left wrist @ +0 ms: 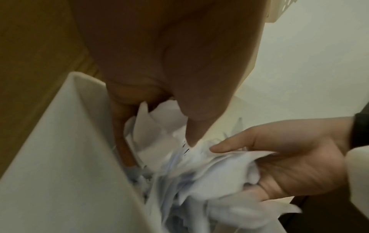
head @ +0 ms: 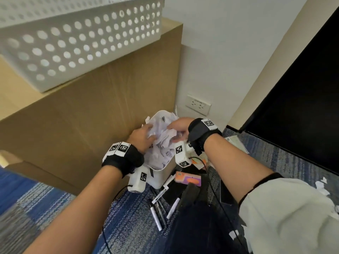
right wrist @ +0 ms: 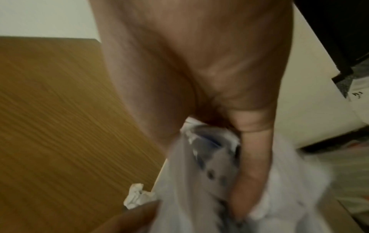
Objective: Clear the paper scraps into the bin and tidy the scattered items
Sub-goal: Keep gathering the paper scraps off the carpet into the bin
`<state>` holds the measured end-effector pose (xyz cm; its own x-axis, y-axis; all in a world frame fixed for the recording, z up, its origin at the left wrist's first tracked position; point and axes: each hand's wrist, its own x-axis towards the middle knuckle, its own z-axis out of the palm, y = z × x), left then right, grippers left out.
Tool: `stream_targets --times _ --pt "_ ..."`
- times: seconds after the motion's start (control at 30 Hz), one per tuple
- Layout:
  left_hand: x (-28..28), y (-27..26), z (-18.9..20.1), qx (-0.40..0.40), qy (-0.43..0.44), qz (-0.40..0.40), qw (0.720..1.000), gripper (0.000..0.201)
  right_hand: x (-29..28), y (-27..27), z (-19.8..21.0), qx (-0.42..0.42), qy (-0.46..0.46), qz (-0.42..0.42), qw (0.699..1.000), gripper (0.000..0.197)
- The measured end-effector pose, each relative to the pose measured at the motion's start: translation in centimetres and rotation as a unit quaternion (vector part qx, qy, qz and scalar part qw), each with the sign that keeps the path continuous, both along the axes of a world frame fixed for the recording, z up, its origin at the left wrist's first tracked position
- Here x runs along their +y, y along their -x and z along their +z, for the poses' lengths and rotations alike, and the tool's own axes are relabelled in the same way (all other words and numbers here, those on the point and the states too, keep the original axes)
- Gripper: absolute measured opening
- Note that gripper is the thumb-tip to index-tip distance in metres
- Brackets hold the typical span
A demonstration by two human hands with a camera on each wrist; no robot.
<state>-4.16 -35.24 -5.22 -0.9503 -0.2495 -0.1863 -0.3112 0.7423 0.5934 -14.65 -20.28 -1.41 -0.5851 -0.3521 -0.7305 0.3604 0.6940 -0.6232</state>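
The white bin (head: 160,177) stands on blue carpet (head: 55,208) against a wooden cabinet (head: 91,110); the left hand (head: 145,136) pinches paper scraps (head: 163,145) inside it, thumb against fingers; the right hand (head: 180,128) cups a wad from the right, thumb on top; marker pens (head: 161,194) lie nearer, their print unreadable.

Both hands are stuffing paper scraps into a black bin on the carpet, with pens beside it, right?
Not black: the head view shows a white bin. The left hand and right hand do grip scraps in it, pens beside it.
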Motion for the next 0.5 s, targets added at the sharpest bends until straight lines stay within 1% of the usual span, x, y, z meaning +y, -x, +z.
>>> stream_targets --times 0.03,0.1,0.13,0.17,0.23,0.27,0.33,0.37,0.43,0.5 --pt "-0.2 -0.1 -0.1 -0.018 0.018 -0.024 0.999 0.048 -0.2 0.4 -1.0 -0.002 -0.011 0.014 1.0 0.018" --pt "-0.6 -0.3 0.0 -0.073 0.04 -0.069 0.994 0.046 -0.5 3.0 -5.1 -0.011 -0.017 0.028 0.999 0.072" --pt "-0.7 -0.4 0.1 -0.099 0.042 -0.084 0.991 0.046 -0.5 2.8 -5.1 -0.019 -0.017 0.04 0.999 0.09" --pt "-0.9 -0.4 0.1 -0.113 0.041 -0.095 0.988 0.044 -0.3 2.5 -4.5 -0.017 -0.002 0.034 0.999 0.091" --pt "-1.1 -0.3 0.2 -0.094 0.039 -0.099 0.99 0.034 0.0 0.0 -0.1 0.025 0.024 0.0 0.999 0.057" --pt "-1.1 -0.2 0.3 -0.067 0.032 -0.094 0.993 0.027 0.4 -0.1 0.8 0.047 0.044 -0.013 0.998 0.045" --pt "-0.5 -0.2 1.1 -0.006 0.027 -0.068 0.997 0.014 1.4 0.4 1.3 0.102 0.05 -0.007 0.994 0.044" --pt "-0.2 -0.1 1.5 0.03 0.038 -0.05 0.998 0.012 1.6 0.4 1.5 0.126 0.041 -0.005 0.991 0.046" --pt "0.4 0.3 1.9 0.1 0.055 -0.018 0.993 0.016 2.1 0.3 1.3 0.16 0.027 0.02 0.987 0.045" --pt "0.9 0.8 1.7 0.139 0.039 -0.018 0.989 0.025 2.8 0.1 0.5 0.177 0.02 0.064 0.982 0.041"
